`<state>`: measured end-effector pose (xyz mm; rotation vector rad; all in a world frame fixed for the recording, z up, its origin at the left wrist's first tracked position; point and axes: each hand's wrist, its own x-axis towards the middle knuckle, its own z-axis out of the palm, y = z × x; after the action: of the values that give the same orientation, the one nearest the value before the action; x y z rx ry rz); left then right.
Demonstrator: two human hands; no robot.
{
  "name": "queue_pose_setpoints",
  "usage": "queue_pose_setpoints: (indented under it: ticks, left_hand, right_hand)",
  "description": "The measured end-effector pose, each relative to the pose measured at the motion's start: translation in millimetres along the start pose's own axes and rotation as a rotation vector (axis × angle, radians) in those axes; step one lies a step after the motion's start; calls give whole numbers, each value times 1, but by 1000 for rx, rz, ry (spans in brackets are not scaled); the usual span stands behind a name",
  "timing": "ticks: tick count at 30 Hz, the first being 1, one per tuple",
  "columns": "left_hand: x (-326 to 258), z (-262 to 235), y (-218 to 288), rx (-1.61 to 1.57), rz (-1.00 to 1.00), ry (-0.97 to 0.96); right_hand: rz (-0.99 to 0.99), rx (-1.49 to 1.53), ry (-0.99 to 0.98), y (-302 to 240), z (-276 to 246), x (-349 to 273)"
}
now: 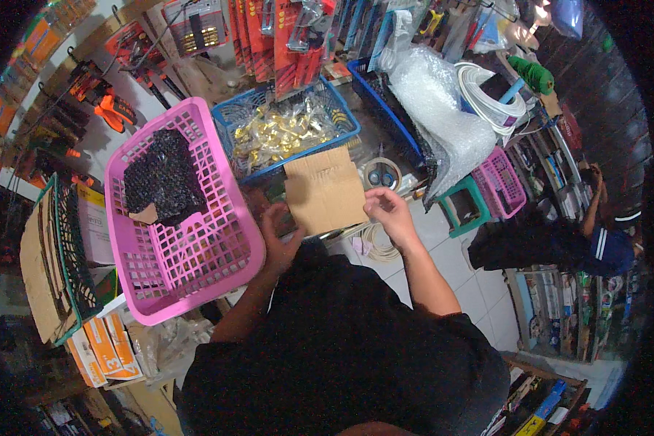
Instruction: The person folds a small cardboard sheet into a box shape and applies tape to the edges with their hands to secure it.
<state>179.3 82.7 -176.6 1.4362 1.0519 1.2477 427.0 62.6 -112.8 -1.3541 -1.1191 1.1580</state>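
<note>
While both bare hands flank one piece of cardboard, the surroundings list as follows, left to right.

Far left: green mesh basket (71, 240), one, with flat brown cardboard sheets (40, 276) standing on edge against it. Near it, orange-and-white boxes (109, 349), side by side.

Next: pink basket (232, 196), large, lattice-walled, tilted; contents, one black plastic-wrapped bundle (163, 174) and one small cardboard scrap (144, 216).

Left hand (280, 234): at the left edge of the cardboard, near side, thumb and fingers parted; whether it grips the edge, cannot tell.

Beyond, on the far side: blue basket (334, 138), heaped with clear packets (283, 131) of gold-coloured pieces.

Centre: cardboard piece (327, 192), brown, roughly square, creased near its far edge; situated between the two hands, just nearer than the blue basket.

Right hand (391, 214): at the right edge of the cardboard, thumb and forefinger close to each other, other fingers curled; whether they pinch it, cannot tell. Just beyond, one tape roll (381, 160).

Far right: bubble wrap (443, 109), bulky; white cable coil (490, 102) beside it; green spool (530, 73). Nearer, on the tiled floor (443, 269) side, a green basket (471, 227) adjoining a smaller pink one. Rightmost: another person's dark blue sleeve (610, 251), white-striped.
</note>
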Motion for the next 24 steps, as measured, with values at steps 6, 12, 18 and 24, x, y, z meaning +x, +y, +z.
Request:
queue_pose_setpoints:
  ticks: [6,12,18,24]
  left_hand:
    - [-5,3,28,162,1,-138]
    - [-21,1,2,167,50,-121]
    - [-20,12,33,302,76,-43]
    - [-15,3,-26,54,23,75]
  right_hand:
    - [39,33,-12,7,-8,-16]
    - [-35,68,-64,17,-12,-28]
    - [1,125,-19,17,-3,-19]
    - [45,149,-14,18,10,-5]
